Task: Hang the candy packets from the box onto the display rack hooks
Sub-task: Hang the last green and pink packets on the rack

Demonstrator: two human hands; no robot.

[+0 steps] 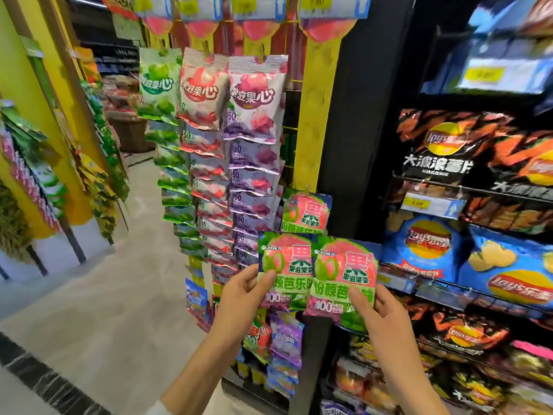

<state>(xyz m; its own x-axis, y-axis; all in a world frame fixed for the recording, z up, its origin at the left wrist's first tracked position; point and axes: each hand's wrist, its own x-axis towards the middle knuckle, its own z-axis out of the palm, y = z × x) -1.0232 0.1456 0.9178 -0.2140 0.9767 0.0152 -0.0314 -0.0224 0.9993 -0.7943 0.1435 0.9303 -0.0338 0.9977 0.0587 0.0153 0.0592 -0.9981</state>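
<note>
A chip shelf (466, 187) fills the right; the yellow display rack (314, 115) carries columns of hanging gummy packets (254, 97). One guava packet (306, 212) already hangs there. Just below, the left hand (239, 290) pinches a guava candy packet (284, 265); the right hand (378, 307) pinches another (344, 271), overlapping it.

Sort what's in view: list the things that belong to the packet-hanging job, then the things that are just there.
Job:
- left hand holding a guava candy packet
- right hand holding a second guava packet
- matching packet already hung
- yellow display rack

Just there:
- purple packet column
- chip bags
- floor
</note>
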